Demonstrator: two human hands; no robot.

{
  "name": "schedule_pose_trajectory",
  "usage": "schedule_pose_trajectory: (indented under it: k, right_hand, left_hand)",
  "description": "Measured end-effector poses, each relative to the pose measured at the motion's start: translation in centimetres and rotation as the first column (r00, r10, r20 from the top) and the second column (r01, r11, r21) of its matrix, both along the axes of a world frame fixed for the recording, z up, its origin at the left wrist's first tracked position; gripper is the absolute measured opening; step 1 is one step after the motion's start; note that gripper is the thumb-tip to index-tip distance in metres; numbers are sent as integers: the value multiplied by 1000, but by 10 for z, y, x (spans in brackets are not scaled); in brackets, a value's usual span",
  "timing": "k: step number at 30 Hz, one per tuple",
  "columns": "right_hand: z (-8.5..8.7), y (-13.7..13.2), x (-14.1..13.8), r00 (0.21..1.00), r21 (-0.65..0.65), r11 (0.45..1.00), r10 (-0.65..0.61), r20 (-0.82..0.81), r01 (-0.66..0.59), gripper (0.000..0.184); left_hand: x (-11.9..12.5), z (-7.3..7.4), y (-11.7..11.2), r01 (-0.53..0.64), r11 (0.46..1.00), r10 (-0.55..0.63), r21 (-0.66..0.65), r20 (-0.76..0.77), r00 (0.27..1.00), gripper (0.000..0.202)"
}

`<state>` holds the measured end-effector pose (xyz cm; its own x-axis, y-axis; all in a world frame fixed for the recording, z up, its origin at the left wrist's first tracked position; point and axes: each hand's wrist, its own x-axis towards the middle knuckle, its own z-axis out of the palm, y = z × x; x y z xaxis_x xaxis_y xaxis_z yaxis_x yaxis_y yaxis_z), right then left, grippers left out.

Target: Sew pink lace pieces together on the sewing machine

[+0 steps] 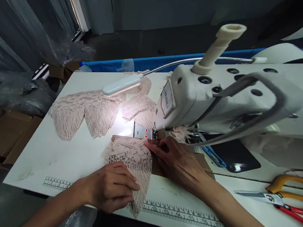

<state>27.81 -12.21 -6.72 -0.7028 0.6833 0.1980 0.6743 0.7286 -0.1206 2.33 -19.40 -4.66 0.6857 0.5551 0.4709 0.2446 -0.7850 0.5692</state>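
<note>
A piece of beige lace (pixel 130 152) with a scalloped top border lies on the table in front of the sewing machine (pixel 187 91). My left hand (pixel 112 186) rests on its lower, pointed part, fingers curled against the lace. At the right end of the border, my right hand (pixel 175 158) pinches the lace edge, index finger stretched toward the presser foot. Some of its fingers are hidden. Under the lace and my right hand runs a flat brown strip (pixel 158 168). The metal needle plate (pixel 142 130) shows just behind the border.
More beige lace (pixel 86 111) lies behind, running toward the machine head. A white lamp (pixel 123 84) hangs over it. On the right are blue-handled snips (pixel 214 155), a black phone-like slab (pixel 239 154), orange-handled scissors (pixel 268 197) and a red-handled tool (pixel 294 212). Rulers mark the front edge.
</note>
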Motion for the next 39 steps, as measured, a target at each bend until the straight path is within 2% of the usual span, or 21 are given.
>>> schedule_pose_trajectory:
  k: [5,8,14,18,24,31,35,37,39]
  right_hand:
    - [13,2,11,961,-252,965,-2,-277,-71,45]
    - [18,1,14,944,-299,947,12,-329,-117,42]
    - [17,-1,10,941,-265,947,90,-325,-182,38]
    - [15,-1,6,953,-205,963,112,-280,-174,37]
    - [19,-4,7,954,-231,958,101,-281,-170,39]
    - [29,-14,8,962,-242,948,155,-226,-209,37]
    - [31,-14,7,971,-269,944,142,-192,-192,38]
    - [31,-13,7,971,-279,941,140,-193,-191,38]
    - [31,-13,7,971,-285,939,142,-190,-193,38]
  left_hand:
    - [-1,3,3,24,1000,-24,-2,58,998,8]
    - [-2,6,4,19,1000,-18,-16,85,996,15]
    - [-5,8,4,-31,998,38,-58,122,992,23]
    - [-4,6,5,8,998,-2,-54,119,993,21]
    - [-3,7,6,50,998,-47,-35,87,995,24]
    - [-2,5,5,59,998,-57,-29,76,996,24]
    - [-1,8,6,112,994,-112,-6,38,993,21]
    - [0,13,11,131,991,-131,4,-10,991,30]
    - [3,19,20,110,990,-102,84,-85,991,34]
